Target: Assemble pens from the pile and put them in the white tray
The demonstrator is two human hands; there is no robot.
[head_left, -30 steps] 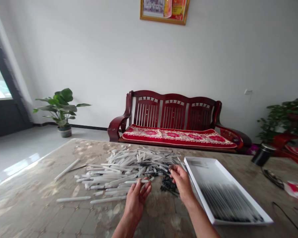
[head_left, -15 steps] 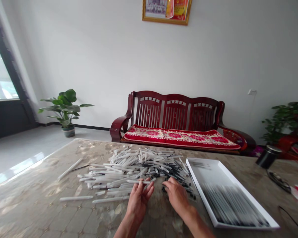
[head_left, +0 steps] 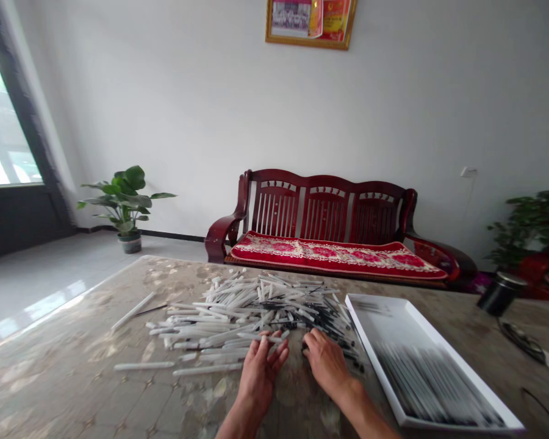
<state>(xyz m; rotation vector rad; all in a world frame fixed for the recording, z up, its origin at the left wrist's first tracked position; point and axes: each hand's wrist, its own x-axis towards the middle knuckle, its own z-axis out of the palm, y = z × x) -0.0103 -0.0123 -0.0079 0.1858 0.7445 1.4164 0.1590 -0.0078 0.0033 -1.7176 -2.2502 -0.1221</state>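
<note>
A white pen barrel (head_left: 249,336) lies across the fingers of my left hand (head_left: 260,369), pinched under the thumb with the other fingers half curled. Just to the right, my right hand (head_left: 326,361) has its fingertips closed at some small black parts; what they grip, if anything, is too small to make out. Beyond both hands spreads a loose pile of white pen barrels (head_left: 229,305). Thin black pieces (head_left: 322,316) are mixed into its right side. Rows of pens (head_left: 439,384), blurred, fill the nearer part of a white open box (head_left: 405,320) at the right.
On the patterned tablecloth (head_left: 165,408), a few single barrels (head_left: 144,366) lie left of the pile. A black cylinder (head_left: 502,294) and a dark cable (head_left: 521,341) are right of the box. Past the table stands a red wooden bench (head_left: 327,210); a potted plant (head_left: 130,242) is at the left.
My right hand's fingertips have come down onto the small black parts. My left hand still holds the barrel. The whole view has shifted slightly.
</note>
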